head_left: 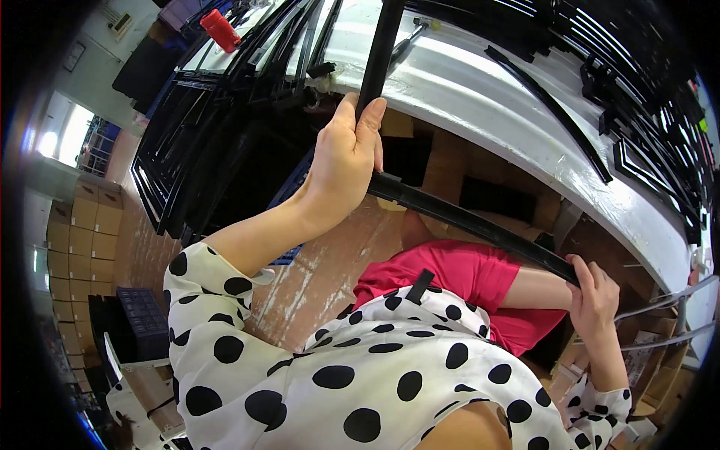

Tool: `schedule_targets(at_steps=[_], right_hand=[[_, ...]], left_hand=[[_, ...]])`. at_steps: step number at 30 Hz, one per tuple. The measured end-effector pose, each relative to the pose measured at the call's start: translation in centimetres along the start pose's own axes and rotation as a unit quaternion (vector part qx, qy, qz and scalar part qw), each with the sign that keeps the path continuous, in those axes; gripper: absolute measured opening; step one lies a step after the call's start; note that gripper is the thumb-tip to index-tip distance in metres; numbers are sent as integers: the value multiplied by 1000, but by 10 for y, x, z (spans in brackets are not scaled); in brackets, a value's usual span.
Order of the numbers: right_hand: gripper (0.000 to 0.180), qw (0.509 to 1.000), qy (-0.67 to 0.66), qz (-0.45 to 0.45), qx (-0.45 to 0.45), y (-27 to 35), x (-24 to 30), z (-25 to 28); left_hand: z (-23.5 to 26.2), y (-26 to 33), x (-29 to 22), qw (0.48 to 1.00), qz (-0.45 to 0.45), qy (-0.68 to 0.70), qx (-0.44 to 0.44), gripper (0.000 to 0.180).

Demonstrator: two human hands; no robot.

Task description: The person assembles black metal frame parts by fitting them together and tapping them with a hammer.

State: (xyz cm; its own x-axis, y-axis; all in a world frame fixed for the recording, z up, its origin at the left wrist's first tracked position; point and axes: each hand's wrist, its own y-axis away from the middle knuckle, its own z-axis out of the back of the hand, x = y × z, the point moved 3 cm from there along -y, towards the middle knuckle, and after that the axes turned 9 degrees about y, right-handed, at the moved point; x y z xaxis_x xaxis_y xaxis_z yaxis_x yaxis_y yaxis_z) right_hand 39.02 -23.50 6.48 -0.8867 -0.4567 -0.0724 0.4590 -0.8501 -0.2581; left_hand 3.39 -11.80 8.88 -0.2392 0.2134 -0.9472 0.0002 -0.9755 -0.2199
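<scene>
A long black strip (469, 221), like a door gasket, runs across in front of me above my lap. My left hand (337, 161) is closed around black strip at a corner, from which one length rises toward the top edge of the view and another slopes down to the right. Whether the two lengths are joined there is hidden by the fingers. At the lower right end, my right hand (595, 296) grips the strip between thumb and fingers. Beyond it, a shorter curved black strip (551, 109) lies on the white table (480, 97).
Many black strips (199, 124) hang in a bundle at the left, and more black strips (637, 142) are heaped at the right. A red container (220, 30) stands at the far left. Cartons (94, 232) are stacked by the wall, near a dark blue crate (142, 319). Grey tubes (664, 304) jut out at right.
</scene>
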Motion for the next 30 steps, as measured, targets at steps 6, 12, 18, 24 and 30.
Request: schedule_targets(at_steps=[6,12,18,24,30], right_hand=[[42,1000,21,10,-10,4,4,-6],[40,999,54,-9,-4,1,4,6],[41,999,22,14,-21,-43,-7,21],[28,926,113,-287,-217,-46,-169,-26],[29,916,231,-313,-94,-41,-251,-60]], left_hand=[[2,2,-2,1000,7,19,-7,34],[-11,-1,-8,997,-32,62,-21,30],[14,-7,20,995,-36,64,-67,28],[46,23,41,976,-31,81,-198,26],[61,36,57,968,-48,34,-242,24]])
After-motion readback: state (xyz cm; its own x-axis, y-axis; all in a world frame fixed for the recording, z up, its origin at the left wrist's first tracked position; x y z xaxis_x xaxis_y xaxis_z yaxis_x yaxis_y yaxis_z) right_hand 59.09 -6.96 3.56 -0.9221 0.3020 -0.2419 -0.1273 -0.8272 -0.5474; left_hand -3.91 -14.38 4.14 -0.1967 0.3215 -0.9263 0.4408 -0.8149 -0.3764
